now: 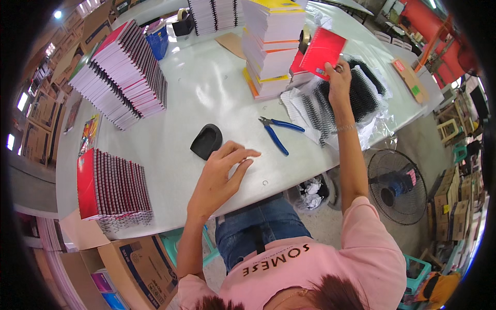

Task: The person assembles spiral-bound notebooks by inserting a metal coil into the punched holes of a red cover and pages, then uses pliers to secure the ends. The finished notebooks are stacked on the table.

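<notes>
My right hand (339, 80) is closed on the lower edge of a small red notebook (324, 50), beside the tall stack of paper blocks (274, 46). Below that hand lies a pile of black spiral binding coils (356, 95) on white wrapping. My left hand (223, 175) hovers over the near table, fingers loosely bent and apart, with nothing in them. Just beyond it is a black, rounded block-like piece (207, 141). A pair of blue-handled cutting pliers (279, 134) lies with its handles spread, between my hands.
Spiral-bound notebooks stand in stacks at the far left (126, 77) and near left (111, 186) of the white table (175, 191). A cardboard strip (409, 80) lies at the right. Beside the table are a floor fan (397, 187) and, below left, an open carton (139, 268).
</notes>
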`<state>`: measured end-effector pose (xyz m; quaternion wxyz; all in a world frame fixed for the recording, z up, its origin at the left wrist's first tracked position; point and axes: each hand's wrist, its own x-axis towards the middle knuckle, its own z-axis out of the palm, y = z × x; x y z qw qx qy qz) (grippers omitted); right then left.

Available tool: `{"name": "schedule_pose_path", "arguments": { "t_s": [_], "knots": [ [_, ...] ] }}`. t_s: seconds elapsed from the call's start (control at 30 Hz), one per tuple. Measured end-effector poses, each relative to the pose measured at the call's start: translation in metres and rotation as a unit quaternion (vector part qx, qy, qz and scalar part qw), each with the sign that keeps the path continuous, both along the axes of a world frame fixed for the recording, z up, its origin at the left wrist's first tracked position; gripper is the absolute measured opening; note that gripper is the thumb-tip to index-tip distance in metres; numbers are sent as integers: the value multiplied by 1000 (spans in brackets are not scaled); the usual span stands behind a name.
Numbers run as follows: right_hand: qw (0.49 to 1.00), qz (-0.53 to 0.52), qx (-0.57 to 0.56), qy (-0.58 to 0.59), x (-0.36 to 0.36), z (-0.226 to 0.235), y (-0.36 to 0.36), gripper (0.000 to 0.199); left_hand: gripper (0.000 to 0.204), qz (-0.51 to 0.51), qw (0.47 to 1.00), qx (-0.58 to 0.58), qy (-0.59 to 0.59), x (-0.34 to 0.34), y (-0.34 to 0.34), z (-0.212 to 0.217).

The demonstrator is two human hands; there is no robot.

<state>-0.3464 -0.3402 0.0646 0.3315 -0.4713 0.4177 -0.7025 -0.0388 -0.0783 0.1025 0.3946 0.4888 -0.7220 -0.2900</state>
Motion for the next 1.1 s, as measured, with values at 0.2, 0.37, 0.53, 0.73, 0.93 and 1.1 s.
{"name": "schedule_pose_path", "arguments": {
  "t_s": [0.2, 0.37, 0.53, 0.73, 0.93, 1.1],
  "knots": [
    [984, 161, 1, -81, 80, 34, 160, 25, 30, 153, 973, -108, 133, -32, -19, 10],
    [956, 289, 57, 4, 105, 21, 215, 35, 19, 74, 986, -5, 149, -21, -20, 7],
    [913, 16, -63, 404, 21, 5, 113, 27, 17, 126, 991, -34, -36, 10, 9, 12],
    [789, -59, 39, 610, -30, -50, 49, 31, 21, 199, 941, -10, -275, 38, 47, -2],
    [787, -100, 27, 608, -40, -42, 48, 18, 24, 231, 931, -48, -277, 19, 51, -33],
    [835, 59, 3, 548, 18, 4, 99, 21, 47, 318, 905, -87, -270, -2, 46, -52]
  ]
}}
